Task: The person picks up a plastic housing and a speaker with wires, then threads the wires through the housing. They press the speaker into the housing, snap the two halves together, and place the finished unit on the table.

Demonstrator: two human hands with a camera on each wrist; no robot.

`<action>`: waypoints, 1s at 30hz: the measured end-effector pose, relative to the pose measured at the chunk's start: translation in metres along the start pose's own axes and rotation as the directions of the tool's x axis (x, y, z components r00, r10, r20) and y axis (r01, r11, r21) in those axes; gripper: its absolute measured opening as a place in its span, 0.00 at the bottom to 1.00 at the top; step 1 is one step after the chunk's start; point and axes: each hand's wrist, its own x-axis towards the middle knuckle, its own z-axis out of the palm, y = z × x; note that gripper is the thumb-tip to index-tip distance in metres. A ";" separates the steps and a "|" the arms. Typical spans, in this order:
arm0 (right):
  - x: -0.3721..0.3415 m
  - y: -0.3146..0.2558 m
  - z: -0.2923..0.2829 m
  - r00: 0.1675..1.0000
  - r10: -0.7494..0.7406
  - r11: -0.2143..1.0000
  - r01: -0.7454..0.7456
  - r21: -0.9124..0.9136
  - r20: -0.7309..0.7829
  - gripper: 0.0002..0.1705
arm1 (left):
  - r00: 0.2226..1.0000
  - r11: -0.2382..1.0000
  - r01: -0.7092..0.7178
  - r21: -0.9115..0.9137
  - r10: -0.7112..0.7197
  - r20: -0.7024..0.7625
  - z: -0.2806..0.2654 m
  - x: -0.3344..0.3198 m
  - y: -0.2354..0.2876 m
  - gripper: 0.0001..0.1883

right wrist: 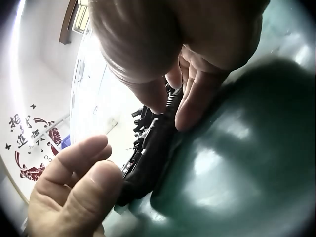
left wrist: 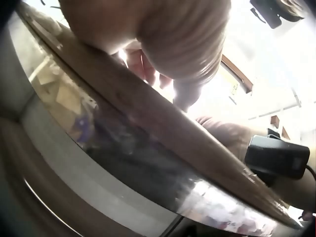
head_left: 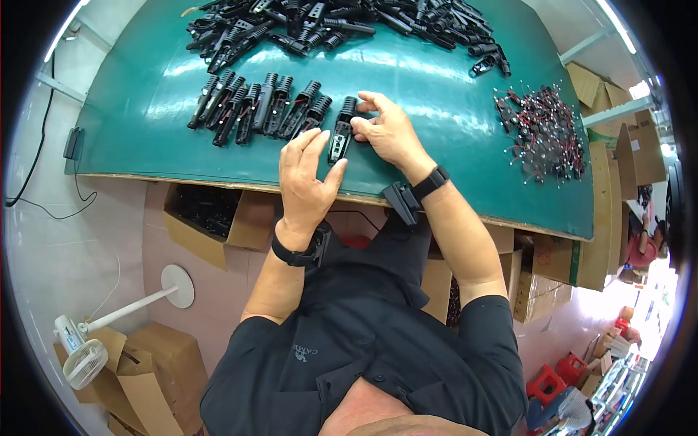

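A black handle shell (head_left: 340,134) with a ribbed end and a small board inside lies on the green table. My right hand (head_left: 392,134) pinches it near the ribbed end, thumb on one side and fingers on the other, as the right wrist view shows with the same handle shell (right wrist: 148,158). Beside its lower end is my left hand (head_left: 307,174), fingers loosely bent and thumb right at the shell's edge. To the left stands a row of similar handle shells (head_left: 265,105) with red wires showing in some.
A large pile of black handle shells (head_left: 291,25) covers the far side of the table (head_left: 436,174). Small parts with red and black wires (head_left: 542,134) lie heaped at the right. Below the front edge, an open carton (head_left: 200,240) contains dark parts.
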 end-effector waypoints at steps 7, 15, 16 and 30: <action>0.005 -0.007 0.028 0.974 -0.227 0.931 0.215 -0.294 -0.004 0.34 | 0.998 0.985 0.006 0.170 -0.017 0.064 -0.021 0.001 -0.018 0.26; 0.045 0.000 0.046 0.964 -0.261 0.911 0.263 -0.319 0.048 0.34 | 0.994 0.977 0.052 0.206 -0.070 0.079 -0.023 0.015 -0.044 0.23; 0.048 -0.002 0.046 0.961 -0.267 0.912 0.276 -0.303 0.070 0.33 | 0.992 0.976 0.078 0.203 -0.095 0.077 -0.022 0.016 -0.046 0.22; 0.182 -0.082 0.077 0.707 -0.512 0.344 0.688 -0.639 0.487 0.24 | 0.994 0.987 0.061 0.148 -0.074 0.084 -0.032 0.017 -0.043 0.23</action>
